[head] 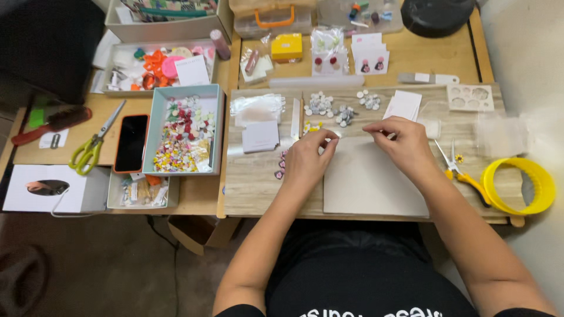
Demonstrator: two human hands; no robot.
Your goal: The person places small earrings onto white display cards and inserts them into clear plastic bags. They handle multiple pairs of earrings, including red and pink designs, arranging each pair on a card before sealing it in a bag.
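Both hands — left hand [310,157], right hand [399,141] — we've got pinched shut over the grey mat [370,182], holding something too tiny to tell — next move wants fingertip care.

**Crowded craft table**

The wooden table [446,58] bears a pale wood-grain board [252,182] under both hands. Left of the left hand [305,161] lie 1 teal tray [154,117], a phone [131,142] and green scissors [91,147]; right of the right hand [405,147], a yellow ring [520,185].
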